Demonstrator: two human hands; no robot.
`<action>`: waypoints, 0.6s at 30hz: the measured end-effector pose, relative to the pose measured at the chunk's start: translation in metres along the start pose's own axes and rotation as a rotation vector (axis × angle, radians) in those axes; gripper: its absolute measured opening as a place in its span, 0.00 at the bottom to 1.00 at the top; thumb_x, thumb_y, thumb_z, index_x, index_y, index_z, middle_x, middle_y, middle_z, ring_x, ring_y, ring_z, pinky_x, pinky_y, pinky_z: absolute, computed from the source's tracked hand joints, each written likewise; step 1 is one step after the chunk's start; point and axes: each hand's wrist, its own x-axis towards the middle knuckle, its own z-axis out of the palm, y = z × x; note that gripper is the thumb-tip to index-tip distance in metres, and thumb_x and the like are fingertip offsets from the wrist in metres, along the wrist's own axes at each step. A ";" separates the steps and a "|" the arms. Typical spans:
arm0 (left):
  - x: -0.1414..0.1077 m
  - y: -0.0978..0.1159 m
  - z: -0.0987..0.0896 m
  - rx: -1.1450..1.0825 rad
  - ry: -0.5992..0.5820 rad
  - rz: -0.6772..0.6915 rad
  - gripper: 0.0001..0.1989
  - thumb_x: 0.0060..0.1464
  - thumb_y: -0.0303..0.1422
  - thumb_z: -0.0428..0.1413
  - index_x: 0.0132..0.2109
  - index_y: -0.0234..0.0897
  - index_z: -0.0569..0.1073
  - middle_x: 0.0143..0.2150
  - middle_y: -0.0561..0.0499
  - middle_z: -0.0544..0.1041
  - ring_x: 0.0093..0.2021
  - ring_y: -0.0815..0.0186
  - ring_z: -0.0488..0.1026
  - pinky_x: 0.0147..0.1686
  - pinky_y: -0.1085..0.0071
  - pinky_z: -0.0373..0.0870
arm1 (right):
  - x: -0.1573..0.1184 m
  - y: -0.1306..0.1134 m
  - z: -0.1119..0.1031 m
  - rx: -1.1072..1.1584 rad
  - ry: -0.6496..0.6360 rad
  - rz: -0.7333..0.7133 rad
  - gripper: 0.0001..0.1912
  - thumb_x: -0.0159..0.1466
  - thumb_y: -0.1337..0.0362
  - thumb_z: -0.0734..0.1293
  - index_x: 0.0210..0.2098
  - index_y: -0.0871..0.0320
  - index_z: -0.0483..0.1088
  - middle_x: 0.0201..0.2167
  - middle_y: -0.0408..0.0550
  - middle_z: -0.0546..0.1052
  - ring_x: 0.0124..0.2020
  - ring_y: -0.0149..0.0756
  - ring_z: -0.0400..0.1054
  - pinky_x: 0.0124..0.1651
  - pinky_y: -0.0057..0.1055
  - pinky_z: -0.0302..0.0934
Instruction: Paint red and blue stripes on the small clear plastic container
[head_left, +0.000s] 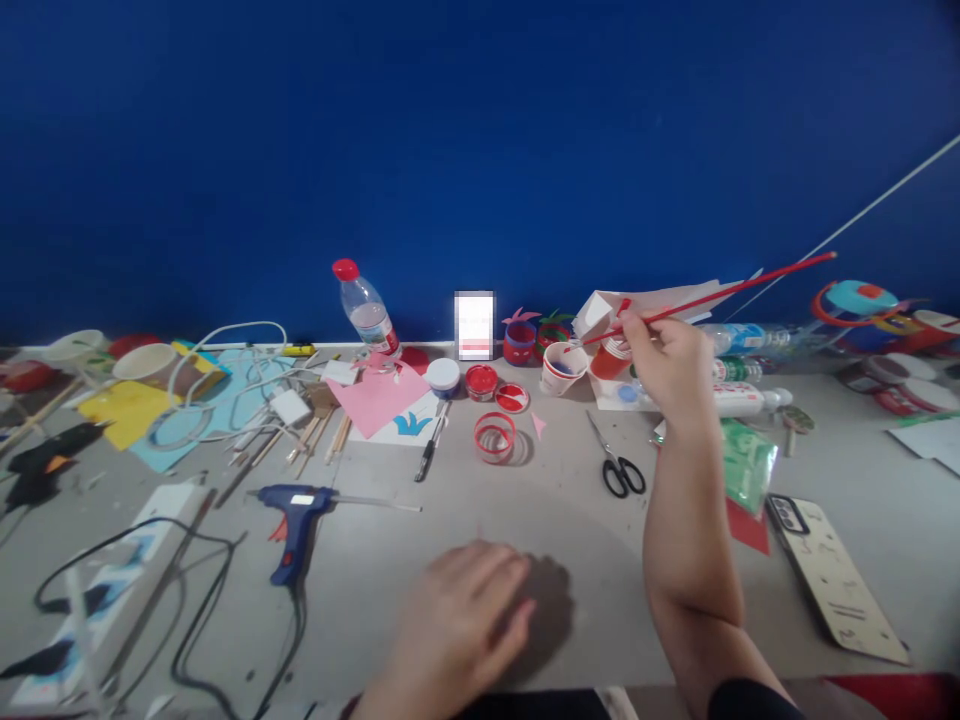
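My right hand (671,368) pinches a long, thin red paintbrush (742,284). Its lower end reaches the mouth of a white paper cup (561,382) with dark liquid inside. Low over the front of the table is my left hand (466,622), slightly blurred, its fingers loosely bent, thumb apart, nothing held. Left of the cup stand an uncovered jar of red paint (481,382) and its paint-smeared lid (512,399). A red-edged ring (494,438) lies in front of them. Behind is a small red cup with a pink paper top (519,343).
Black-handled scissors (622,476) lie below the cup, and a phone (836,575) at the right. On the left are a blue glue gun (298,530), a power strip (112,590) and tangled cables. A red-capped bottle (366,310) stands near the blue wall (480,130).
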 end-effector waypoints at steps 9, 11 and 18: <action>-0.027 0.025 0.147 -0.133 -0.564 0.656 0.11 0.63 0.32 0.55 0.30 0.38 0.71 0.36 0.50 0.77 0.32 0.70 0.72 0.25 0.71 0.61 | 0.006 0.029 0.032 0.090 -0.078 0.017 0.13 0.62 0.53 0.71 0.31 0.57 0.75 0.26 0.47 0.80 0.29 0.40 0.77 0.40 0.38 0.69; -0.037 0.027 0.162 -0.121 -0.559 0.710 0.13 0.64 0.34 0.55 0.30 0.38 0.71 0.40 0.48 0.77 0.34 0.69 0.72 0.25 0.71 0.59 | 0.007 0.034 0.038 0.110 -0.100 0.043 0.13 0.62 0.53 0.71 0.33 0.57 0.74 0.29 0.48 0.81 0.29 0.41 0.77 0.40 0.38 0.69; -0.044 0.016 0.174 -0.122 -0.595 0.671 0.12 0.64 0.40 0.55 0.35 0.38 0.72 0.40 0.50 0.77 0.35 0.70 0.73 0.30 0.72 0.63 | 0.009 0.037 0.053 -0.121 -0.163 -0.034 0.19 0.65 0.47 0.66 0.29 0.56 0.74 0.26 0.52 0.80 0.29 0.42 0.73 0.37 0.37 0.64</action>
